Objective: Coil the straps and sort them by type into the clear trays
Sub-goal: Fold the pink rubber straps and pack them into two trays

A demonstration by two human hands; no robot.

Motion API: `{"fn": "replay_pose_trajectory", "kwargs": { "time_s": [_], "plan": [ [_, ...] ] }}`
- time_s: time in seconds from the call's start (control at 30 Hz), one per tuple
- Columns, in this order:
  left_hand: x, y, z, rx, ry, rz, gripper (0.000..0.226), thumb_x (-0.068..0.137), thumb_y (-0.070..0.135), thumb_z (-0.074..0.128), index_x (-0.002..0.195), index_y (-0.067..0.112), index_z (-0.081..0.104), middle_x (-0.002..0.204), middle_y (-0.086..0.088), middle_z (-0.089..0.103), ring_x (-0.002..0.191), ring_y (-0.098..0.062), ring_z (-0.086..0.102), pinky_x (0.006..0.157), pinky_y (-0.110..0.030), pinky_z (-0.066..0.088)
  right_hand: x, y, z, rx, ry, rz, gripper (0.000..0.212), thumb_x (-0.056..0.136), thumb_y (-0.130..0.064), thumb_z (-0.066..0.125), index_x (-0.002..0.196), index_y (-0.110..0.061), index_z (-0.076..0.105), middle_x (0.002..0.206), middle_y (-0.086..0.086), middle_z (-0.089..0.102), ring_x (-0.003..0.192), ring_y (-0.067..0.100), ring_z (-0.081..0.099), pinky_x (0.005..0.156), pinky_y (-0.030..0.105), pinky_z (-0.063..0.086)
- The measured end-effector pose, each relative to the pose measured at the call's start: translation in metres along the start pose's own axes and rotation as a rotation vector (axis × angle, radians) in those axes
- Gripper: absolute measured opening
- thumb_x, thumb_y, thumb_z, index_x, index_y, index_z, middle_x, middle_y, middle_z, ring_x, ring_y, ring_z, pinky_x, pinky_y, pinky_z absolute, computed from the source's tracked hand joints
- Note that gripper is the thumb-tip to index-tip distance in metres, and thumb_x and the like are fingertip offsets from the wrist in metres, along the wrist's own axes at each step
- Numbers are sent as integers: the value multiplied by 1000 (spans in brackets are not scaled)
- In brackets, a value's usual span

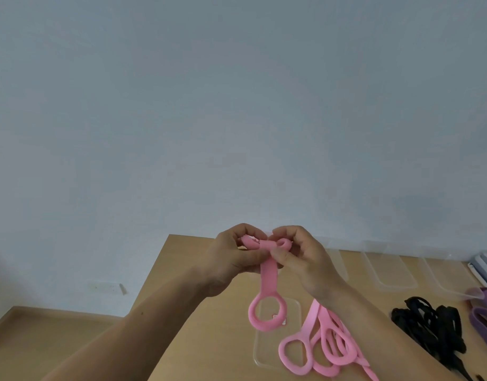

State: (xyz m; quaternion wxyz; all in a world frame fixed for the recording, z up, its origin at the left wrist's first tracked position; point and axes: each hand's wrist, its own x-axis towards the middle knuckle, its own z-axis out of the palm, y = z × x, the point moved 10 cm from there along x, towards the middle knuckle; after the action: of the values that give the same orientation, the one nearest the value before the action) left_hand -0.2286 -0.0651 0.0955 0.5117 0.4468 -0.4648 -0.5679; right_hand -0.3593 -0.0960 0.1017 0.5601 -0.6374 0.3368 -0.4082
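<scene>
A person's two hands meet above a wooden surface (181,270) and work one end of a pink strap (267,279). The left hand (228,259) has fingers and thumb curled round the strap's upper part. The right hand (305,259) pinches the rolled tip just beside it, fingertips of both hands nearly touching. The rest of the strap hangs straight down toward 6 o'clock. Its ring-shaped end dangles over a clear tray (264,356) that lies flat on the surface; whether the ring touches the tray cannot be told.

At 5 o'clock from the hanging ring, a loose pile of pink straps (327,345) of the same kind overlaps that tray's right edge. Further toward 3 o'clock lies a tangle of black straps (429,328), and purple straps (484,317) show at the right border.

Along the surface's far edge, at 3 o'clock from the hands, more clear trays (388,273) sit side by side against a pale blue-grey wall (236,105), which fills the upper frame.
</scene>
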Motion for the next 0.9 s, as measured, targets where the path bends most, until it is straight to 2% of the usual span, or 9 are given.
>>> {"fn": "replay_pose_trajectory", "kwargs": {
  "time_s": [0.1, 0.17, 0.27, 0.37, 0.43, 0.5, 0.63, 0.73, 0.9],
  "plan": [
    [-2, 4, -2, 63, 12, 47, 25, 80, 2, 78, 100, 3, 62, 94, -21, 71, 90, -43, 72, 81, -47, 59, 2, 5, -1, -15, 10, 84, 30, 85, -32, 72, 108, -17, 62, 88, 5, 70, 70, 14, 67, 62, 26, 53],
    [-2, 7, -4, 103, 18, 68, 24, 79, 1, 77, 99, 3, 63, 97, -27, 69, 91, -43, 71, 84, -50, 59, 3, 6, 2, -48, -22, 91, 22, 89, -29, 68, 103, -13, 64, 76, 4, 71, 63, 16, 65, 56, 27, 52],
    [-2, 8, 1, 109, -18, 79, 25, 82, -8, 73, 103, -3, 61, 101, -29, 69, 93, -44, 70, 88, -52, 57, 4, 4, 2, -85, -14, 62, 19, 88, -25, 71, 97, -9, 65, 69, 2, 70, 60, 15, 64, 54, 26, 50],
    [-2, 8, 0, 142, 12, 74, 36, 81, -10, 72, 112, 7, 64, 97, -13, 71, 93, -33, 72, 88, -41, 58, 5, 0, -1, -49, 24, 22, 14, 86, -17, 73, 97, -10, 65, 72, -4, 70, 59, 12, 65, 55, 22, 51],
    [-1, 5, 0, 142, 13, 29, 48, 81, 1, 75, 123, 17, 60, 95, -6, 69, 92, -26, 72, 90, -38, 57, 5, -2, -4, -38, 39, 2, 14, 86, -11, 73, 97, -14, 64, 76, -6, 69, 61, 10, 67, 56, 19, 52],
    [0, 0, 1, 96, -10, -50, 51, 79, 16, 78, 125, 16, 55, 99, -13, 70, 91, -29, 72, 91, -41, 57, 3, -3, -6, -54, 34, -14, 17, 86, -8, 73, 97, -17, 64, 76, -6, 69, 60, 8, 65, 56, 19, 52],
    [-2, -6, 12, 168, -97, -136, 38, 80, 36, 72, 105, 9, 68, 101, -18, 72, 87, -24, 68, 83, -37, 54, 0, -5, -9, -53, 31, -44, 23, 86, -5, 73, 94, -24, 63, 76, -7, 68, 59, 5, 63, 56, 17, 51],
    [-1, -11, 11, 163, -61, -140, 42, 83, 33, 67, 110, 0, 65, 104, -21, 72, 94, -34, 69, 90, -45, 55, 0, -6, -8, -82, 25, -68, 33, 84, -4, 74, 90, -34, 63, 80, -8, 68, 65, 6, 62, 60, 19, 52],
    [2, -13, 11, 136, -64, -158, 38, 84, 25, 69, 110, -1, 62, 103, -24, 72, 97, -41, 69, 87, -46, 58, -2, -11, -9, -210, 52, -131, 40, 82, -4, 76, 90, -40, 60, 88, -13, 68, 78, 7, 64, 71, 22, 54]
  ]
}}
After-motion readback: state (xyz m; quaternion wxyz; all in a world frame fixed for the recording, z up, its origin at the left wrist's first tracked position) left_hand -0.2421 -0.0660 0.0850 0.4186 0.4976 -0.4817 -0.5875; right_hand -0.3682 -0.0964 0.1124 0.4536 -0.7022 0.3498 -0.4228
